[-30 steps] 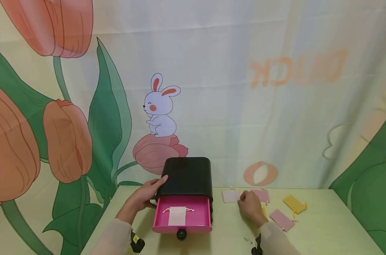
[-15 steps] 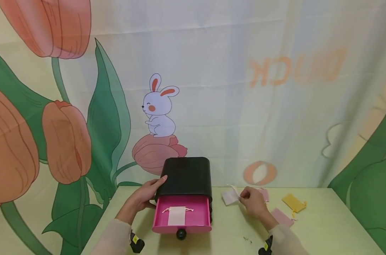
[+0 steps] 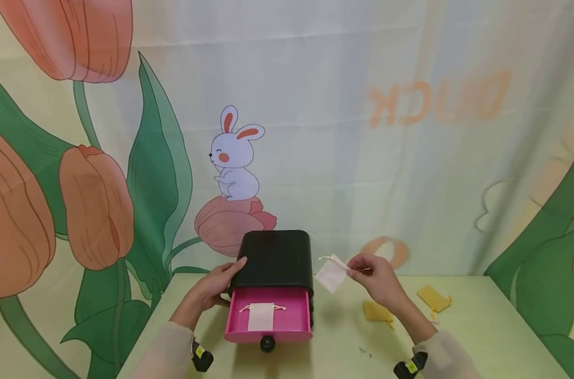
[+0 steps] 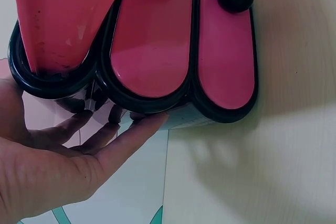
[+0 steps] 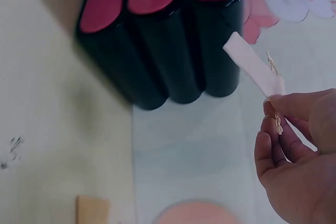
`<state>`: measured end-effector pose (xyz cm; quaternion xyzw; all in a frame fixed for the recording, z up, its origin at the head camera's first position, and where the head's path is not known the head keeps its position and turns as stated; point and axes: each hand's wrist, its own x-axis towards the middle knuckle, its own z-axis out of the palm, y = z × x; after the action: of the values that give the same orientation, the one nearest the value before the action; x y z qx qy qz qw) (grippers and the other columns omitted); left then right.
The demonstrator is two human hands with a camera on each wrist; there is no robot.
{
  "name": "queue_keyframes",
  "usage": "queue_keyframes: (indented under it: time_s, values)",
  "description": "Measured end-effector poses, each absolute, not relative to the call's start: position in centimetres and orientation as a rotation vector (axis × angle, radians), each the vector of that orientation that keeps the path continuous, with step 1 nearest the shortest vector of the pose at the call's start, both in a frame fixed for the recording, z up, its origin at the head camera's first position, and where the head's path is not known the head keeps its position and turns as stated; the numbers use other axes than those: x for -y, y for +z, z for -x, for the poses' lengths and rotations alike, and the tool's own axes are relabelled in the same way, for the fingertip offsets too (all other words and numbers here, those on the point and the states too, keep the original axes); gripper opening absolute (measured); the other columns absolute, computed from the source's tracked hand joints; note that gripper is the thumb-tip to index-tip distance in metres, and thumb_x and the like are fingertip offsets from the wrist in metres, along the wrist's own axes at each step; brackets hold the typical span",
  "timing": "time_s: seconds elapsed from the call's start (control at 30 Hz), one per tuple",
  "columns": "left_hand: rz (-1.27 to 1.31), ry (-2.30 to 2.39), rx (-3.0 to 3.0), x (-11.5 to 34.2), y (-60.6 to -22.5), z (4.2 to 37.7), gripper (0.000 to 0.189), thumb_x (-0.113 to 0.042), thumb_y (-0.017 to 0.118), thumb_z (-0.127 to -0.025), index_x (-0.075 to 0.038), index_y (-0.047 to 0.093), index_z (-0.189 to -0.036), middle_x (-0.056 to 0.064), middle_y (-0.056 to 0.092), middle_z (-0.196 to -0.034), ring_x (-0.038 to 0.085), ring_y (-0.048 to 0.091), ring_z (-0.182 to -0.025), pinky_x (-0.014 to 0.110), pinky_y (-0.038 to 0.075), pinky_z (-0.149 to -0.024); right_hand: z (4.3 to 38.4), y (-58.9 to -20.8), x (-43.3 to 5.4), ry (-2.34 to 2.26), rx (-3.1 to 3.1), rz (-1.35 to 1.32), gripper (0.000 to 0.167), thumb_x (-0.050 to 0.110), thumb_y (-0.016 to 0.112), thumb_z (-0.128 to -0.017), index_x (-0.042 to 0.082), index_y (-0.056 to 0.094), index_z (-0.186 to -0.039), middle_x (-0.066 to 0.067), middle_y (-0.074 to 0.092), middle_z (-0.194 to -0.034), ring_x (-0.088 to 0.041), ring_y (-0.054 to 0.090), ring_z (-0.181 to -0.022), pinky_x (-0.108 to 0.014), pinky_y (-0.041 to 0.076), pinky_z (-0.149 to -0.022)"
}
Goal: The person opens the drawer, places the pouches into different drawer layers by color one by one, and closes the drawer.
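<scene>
White drawstring pouch [image 3: 331,277]: I observe it pinched in the right hand [image 3: 378,280], above the table [image 3: 334,342], right of the black three-drawer cabinet [image 3: 274,258]; left hand [image 3: 214,288] grips the cabinet's side.

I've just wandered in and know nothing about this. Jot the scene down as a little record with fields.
Cabinet: glossy black cabinet with rounded edges
Top drawer: bright pink tray with black round knob, pulled open
Lower drawers: two, pink-fronted, closed
In the drawer: cream fabric drawstring pouch
Left hand: against the cabinet's left side
Right hand: pinches a white fabric drawstring pouch, off the table
Also on table: two yellow drawstring pouches
</scene>
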<state>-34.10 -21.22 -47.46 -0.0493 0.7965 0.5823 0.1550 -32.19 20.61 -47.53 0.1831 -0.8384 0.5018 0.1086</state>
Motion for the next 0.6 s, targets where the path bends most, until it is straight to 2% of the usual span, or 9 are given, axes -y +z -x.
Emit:
queue_keyframes:
  time_s: [0.27,0.6]
  values:
    - [0.148,1.667,-2.285,21.4,-47.2,34.2,0.107,-0.075,0.06,-0.094,0.0,0.028,-0.163,0.033,0.045,-0.155,0.059,0.05,-0.135,0.065,0.06,-0.084,30.7,-44.5,-17.3,1.548,2.468,-0.683,0.006,0.012,0.076,-0.1,0.011,0.075,-0.105,-0.004,0.072,-0.101,-0.023,0.067,-0.09,-0.028,0.059,-0.081]
    - [0.151,1.668,-2.291,21.1,-47.4,34.1,0.107,-0.076,0.06,-0.094,0.001,0.029,-0.162,0.034,0.047,-0.153,0.059,0.052,-0.132,0.065,0.06,-0.084,29.1,-44.9,-12.7,1.503,2.53,-0.877,0.006,0.011,0.076,-0.099,0.016,0.075,-0.103,0.005,0.072,-0.096,-0.018,0.066,-0.088,-0.032,0.06,-0.085]
